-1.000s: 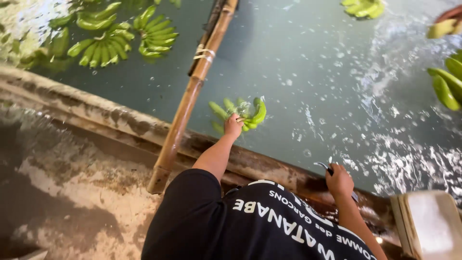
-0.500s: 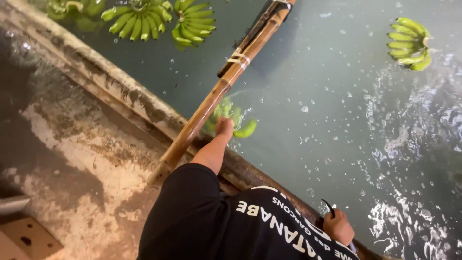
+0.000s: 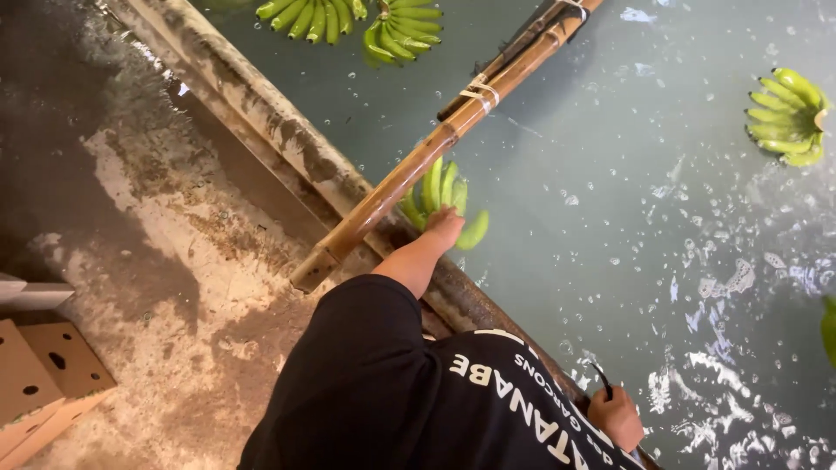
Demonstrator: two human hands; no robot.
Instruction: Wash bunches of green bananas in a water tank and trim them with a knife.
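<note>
The left hand (image 3: 446, 228) reaches over the tank wall (image 3: 287, 148) and is closed on a green banana hand (image 3: 442, 196) floating at the near edge of the water (image 3: 610, 174), just beside the bamboo pole (image 3: 435, 148) that slants out from the wall. The right hand (image 3: 616, 416) is clenched around a small dark-handled tool (image 3: 601, 379), probably a knife, held at the wall further right. More bananas (image 3: 788, 117) float far right, and others (image 3: 353, 22) drift at the far left. A cardboard box (image 3: 43, 374) sits on the wet floor (image 3: 157, 261). The fruit looks wet, so it could slip from the grip, or bruise against the pole. The blade sits close to the body; a jolt might nick fruit or skin.
</note>
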